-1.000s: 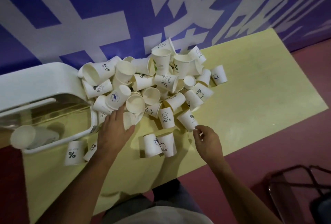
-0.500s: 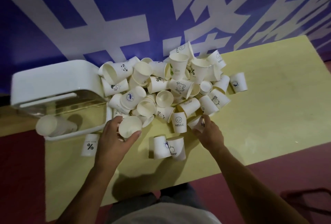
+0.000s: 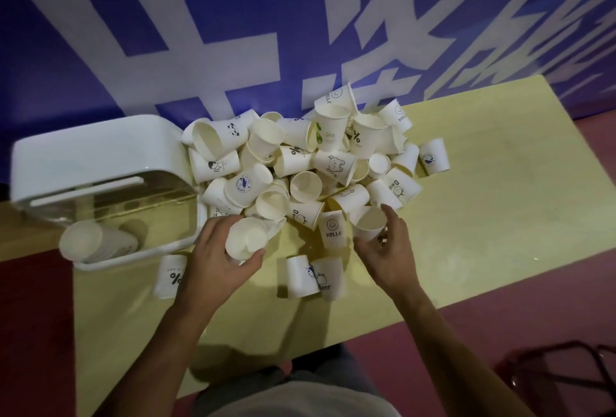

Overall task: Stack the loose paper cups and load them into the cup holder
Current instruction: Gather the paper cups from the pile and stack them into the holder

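Observation:
A heap of several white printed paper cups [image 3: 301, 163] lies on the yellow table [image 3: 500, 209]. My left hand [image 3: 216, 260] grips one white cup [image 3: 246, 239] at the heap's near edge, its mouth facing me. My right hand [image 3: 388, 251] holds another cup [image 3: 370, 223], mouth up, next to a "HELLO" cup [image 3: 333, 230]. The white cup holder [image 3: 96, 156] with a clear front lies at the left, with a stack of cups [image 3: 90, 245] in its near end.
Two cups [image 3: 315, 278] stand upside down between my hands, and a "%" cup [image 3: 171, 276] stands by my left wrist. A blue and white banner [image 3: 233, 33] backs the table. Red floor surrounds it; a dark chair frame [image 3: 566, 373] is at lower right.
My left hand has pulled a cup out of the heap toward me. My right hand has taken a cup from the heap's near right edge and turned its mouth up.

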